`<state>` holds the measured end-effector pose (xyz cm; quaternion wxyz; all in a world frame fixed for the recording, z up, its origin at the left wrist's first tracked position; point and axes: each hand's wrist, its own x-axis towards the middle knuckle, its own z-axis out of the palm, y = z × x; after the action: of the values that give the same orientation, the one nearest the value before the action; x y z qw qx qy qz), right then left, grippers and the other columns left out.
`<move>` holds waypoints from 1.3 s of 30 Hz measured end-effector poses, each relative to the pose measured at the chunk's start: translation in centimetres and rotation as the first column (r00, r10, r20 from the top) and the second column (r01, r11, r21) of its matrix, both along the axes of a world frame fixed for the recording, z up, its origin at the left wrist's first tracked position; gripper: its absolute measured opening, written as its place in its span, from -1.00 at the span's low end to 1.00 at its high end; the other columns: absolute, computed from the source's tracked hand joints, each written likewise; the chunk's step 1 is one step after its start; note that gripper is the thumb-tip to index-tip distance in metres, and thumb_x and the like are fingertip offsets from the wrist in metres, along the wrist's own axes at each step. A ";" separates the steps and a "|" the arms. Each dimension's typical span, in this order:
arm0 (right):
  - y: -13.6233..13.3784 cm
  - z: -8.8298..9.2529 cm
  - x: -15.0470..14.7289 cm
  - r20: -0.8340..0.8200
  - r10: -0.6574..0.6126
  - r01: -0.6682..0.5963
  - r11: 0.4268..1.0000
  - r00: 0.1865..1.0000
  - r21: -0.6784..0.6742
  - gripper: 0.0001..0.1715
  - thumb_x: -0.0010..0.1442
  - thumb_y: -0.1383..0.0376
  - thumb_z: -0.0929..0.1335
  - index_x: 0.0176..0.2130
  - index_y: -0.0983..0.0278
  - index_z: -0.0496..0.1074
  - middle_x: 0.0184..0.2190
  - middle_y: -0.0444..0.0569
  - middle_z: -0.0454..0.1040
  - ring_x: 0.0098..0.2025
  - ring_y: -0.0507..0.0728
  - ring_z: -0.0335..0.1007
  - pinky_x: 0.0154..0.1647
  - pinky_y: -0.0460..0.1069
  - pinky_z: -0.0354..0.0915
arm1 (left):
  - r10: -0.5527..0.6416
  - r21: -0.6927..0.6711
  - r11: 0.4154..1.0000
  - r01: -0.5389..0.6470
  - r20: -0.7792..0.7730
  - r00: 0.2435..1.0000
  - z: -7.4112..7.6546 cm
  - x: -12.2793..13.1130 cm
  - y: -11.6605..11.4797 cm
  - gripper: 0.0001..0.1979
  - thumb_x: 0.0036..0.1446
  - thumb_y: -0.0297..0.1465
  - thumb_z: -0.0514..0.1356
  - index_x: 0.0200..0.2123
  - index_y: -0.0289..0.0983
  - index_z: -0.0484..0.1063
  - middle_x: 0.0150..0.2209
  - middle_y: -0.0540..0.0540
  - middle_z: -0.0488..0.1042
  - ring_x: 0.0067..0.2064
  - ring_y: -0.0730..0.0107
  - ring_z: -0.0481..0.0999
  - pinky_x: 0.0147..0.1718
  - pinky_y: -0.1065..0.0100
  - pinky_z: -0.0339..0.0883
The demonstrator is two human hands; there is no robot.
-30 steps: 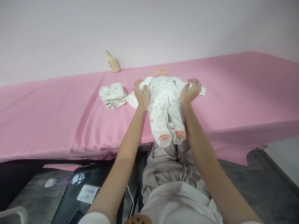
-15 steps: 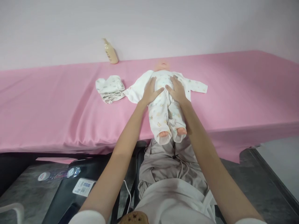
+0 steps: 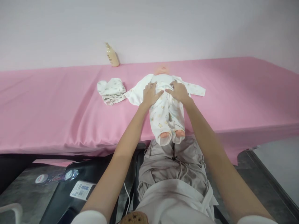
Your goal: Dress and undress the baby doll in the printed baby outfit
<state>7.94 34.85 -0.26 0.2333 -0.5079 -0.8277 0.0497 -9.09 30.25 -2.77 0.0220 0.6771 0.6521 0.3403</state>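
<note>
A baby doll (image 3: pixel 163 78) lies on its back on the pink cloth, feet towards me. It wears white printed trousers (image 3: pixel 160 119), its bare feet showing at the cuffs. Under it a white baby shirt (image 3: pixel 136 91) is spread out, one sleeve (image 3: pixel 197 90) stretching right. My left hand (image 3: pixel 150 95) grips the trousers' waistband at the left side, thumb across the front. At the right side of the waist, my right hand (image 3: pixel 179 92) has its fingers curled over the waistband, thumb pointing inward. The fingertips are partly hidden in the fabric.
A folded printed cloth (image 3: pixel 111 91) lies left of the shirt. Against the wall stands a cream pump bottle (image 3: pixel 112 56). The pink cloth (image 3: pixel 51 109) covers the table up to its front edge. Below left are a black chair (image 3: pixel 63 193) and a plastic bottle (image 3: pixel 57 176).
Both hands stay at the waist; the right fingers are more bent. The waistband lies a little lower, with more of the plain belly area showing above it. The doll's legs lie closer together.
</note>
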 end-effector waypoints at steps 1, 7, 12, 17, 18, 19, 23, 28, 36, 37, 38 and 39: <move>-0.3 -0.1 -0.2 0.027 -0.005 0.004 1.000 1.000 0.021 -0.53 0.25 0.04 0.27 -0.05 0.35 0.40 -0.19 0.13 0.49 -0.07 0.29 0.38 0.06 0.20 0.20 | -0.018 0.003 1.000 0.018 0.011 1.000 -0.1 0.0 0.0 -0.38 0.17 -0.03 0.09 0.22 -0.20 0.18 0.20 -0.30 0.19 0.23 -0.10 0.17 0.14 -0.06 0.06; -1.8 -1.9 0.1 0.044 0.069 -0.078 0.969 0.997 0.236 -0.61 0.29 0.16 0.18 -0.20 0.38 0.42 -0.02 0.28 0.37 0.13 0.40 0.20 0.11 0.30 0.09 | -0.149 0.090 0.985 0.146 0.028 0.988 0.1 -0.3 -0.1 -0.59 0.18 -0.17 0.12 0.02 -0.27 0.28 0.09 -0.25 0.32 0.13 0.11 0.30 0.12 0.16 0.13; -2.3 -2.8 2.5 -0.005 0.316 -0.313 0.942 0.949 0.124 -0.27 0.16 0.00 0.30 0.14 0.43 0.22 0.25 0.27 0.13 0.29 0.34 0.03 0.24 0.20 0.07 | -0.005 -0.010 1.000 0.003 -0.199 0.980 1.7 1.2 -1.6 -0.80 0.20 -0.39 0.04 -0.16 -0.32 0.37 -0.08 -0.30 0.42 0.03 -0.01 0.37 0.00 0.12 0.21; -3.4 -2.6 1.7 0.100 0.104 -0.118 0.981 0.990 0.155 -0.56 0.17 0.12 0.28 -0.09 0.38 0.40 -0.06 0.24 0.42 0.03 0.36 0.27 0.02 0.19 0.15 | 0.019 -0.156 0.985 -0.072 -0.318 0.948 2.2 2.6 -5.7 -0.59 0.24 -0.13 0.01 -0.20 -0.39 0.40 -0.22 -0.35 0.49 -0.10 -0.07 0.47 -0.10 0.09 0.26; -3.7 -2.5 1.3 0.117 0.060 -0.078 0.985 0.991 0.157 -0.64 0.18 0.16 0.25 -0.15 0.36 0.42 -0.15 0.21 0.46 -0.03 0.35 0.30 -0.01 0.19 0.14 | 0.005 -0.179 0.982 -0.065 -0.315 0.949 2.1 2.6 -6.7 -0.50 0.19 -0.02 0.04 -0.19 -0.38 0.39 -0.24 -0.33 0.49 -0.13 -0.07 0.49 -0.13 0.10 0.27; -3.9 -2.5 0.9 0.129 0.028 -0.047 0.988 0.991 0.148 -0.68 0.19 0.20 0.22 -0.20 0.34 0.44 -0.22 0.19 0.48 -0.09 0.33 0.33 -0.03 0.19 0.12 | -0.015 -0.200 0.979 -0.050 -0.309 0.951 2.0 2.6 -7.6 -0.41 0.12 0.08 0.06 -0.17 -0.38 0.37 -0.23 -0.32 0.49 -0.14 -0.07 0.49 -0.15 0.11 0.27; -4.8 -2.4 0.8 0.152 -0.041 0.026 0.995 0.987 0.098 -0.72 0.16 0.24 0.23 -0.26 0.34 0.43 -0.36 0.15 0.49 -0.27 0.27 0.37 -0.05 0.17 0.10 | -0.046 -0.219 0.975 -0.022 -0.299 0.953 1.3 3.0 -9.9 -0.31 0.05 0.14 0.10 -0.03 -0.36 0.27 -0.04 -0.31 0.42 -0.05 -0.06 0.44 -0.15 0.12 0.26; -6.0 -2.2 2.3 0.058 0.021 -0.018 0.998 0.998 -0.054 -0.62 0.01 0.15 0.37 -0.19 0.32 0.38 -0.18 0.16 0.47 -0.09 0.32 0.33 -0.11 0.13 0.20 | 0.007 -0.167 0.982 -0.086 -0.423 0.906 0.6 4.4 -9.5 -0.45 0.24 0.03 -0.06 -0.07 -0.37 0.29 -0.10 -0.34 0.47 -0.04 -0.01 0.46 -0.09 0.12 0.18; -8.2 -2.7 2.0 -0.098 -0.104 0.099 0.994 0.990 -0.052 -0.92 0.05 0.33 0.26 -0.40 0.23 0.35 -0.45 -0.05 0.44 -0.34 0.16 0.31 -0.32 0.00 0.11 | -0.091 -0.271 0.963 -0.002 -0.330 0.940 1.9 4.3 -11.1 -0.36 0.16 0.13 -0.06 -0.09 -0.34 0.33 -0.27 -0.26 0.54 -0.16 -0.02 0.53 -0.05 0.10 0.18; -8.4 -2.5 2.2 -0.098 -0.097 0.092 0.994 0.990 -0.059 -0.92 0.03 0.33 0.27 -0.39 0.24 0.35 -0.45 -0.05 0.44 -0.34 0.15 0.31 -0.32 -0.01 0.11 | -0.114 -0.293 0.956 0.026 -0.286 0.951 2.0 4.2 -11.8 -0.31 0.11 0.17 -0.02 -0.05 -0.35 0.32 -0.21 -0.28 0.53 -0.11 -0.06 0.52 -0.04 0.08 0.19; -8.7 -2.4 2.4 -0.101 -0.082 0.075 0.995 0.992 -0.072 -0.90 0.01 0.33 0.28 -0.37 0.24 0.36 -0.44 -0.05 0.45 -0.33 0.16 0.32 -0.32 -0.01 0.12 | -0.143 -0.314 0.947 0.063 -0.238 0.961 1.9 4.1 -12.6 -0.24 0.07 0.19 0.01 0.03 -0.35 0.28 -0.11 -0.32 0.49 -0.04 -0.10 0.48 -0.02 0.06 0.19; -9.0 -2.2 2.8 -0.113 -0.052 0.042 0.995 0.992 -0.090 -0.86 0.01 0.32 0.29 -0.33 0.24 0.38 -0.41 -0.05 0.45 -0.30 0.17 0.33 -0.30 0.00 0.15 | -0.178 -0.332 0.937 0.109 -0.185 0.966 1.8 3.9 -13.4 -0.17 0.04 0.19 0.03 0.14 -0.35 0.20 0.01 -0.36 0.42 0.05 -0.13 0.42 0.02 0.05 0.18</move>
<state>10.71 25.88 -2.49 0.2593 -0.5335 -0.7976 0.1096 -5.15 16.84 -1.01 0.0862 0.7430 0.6458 0.1535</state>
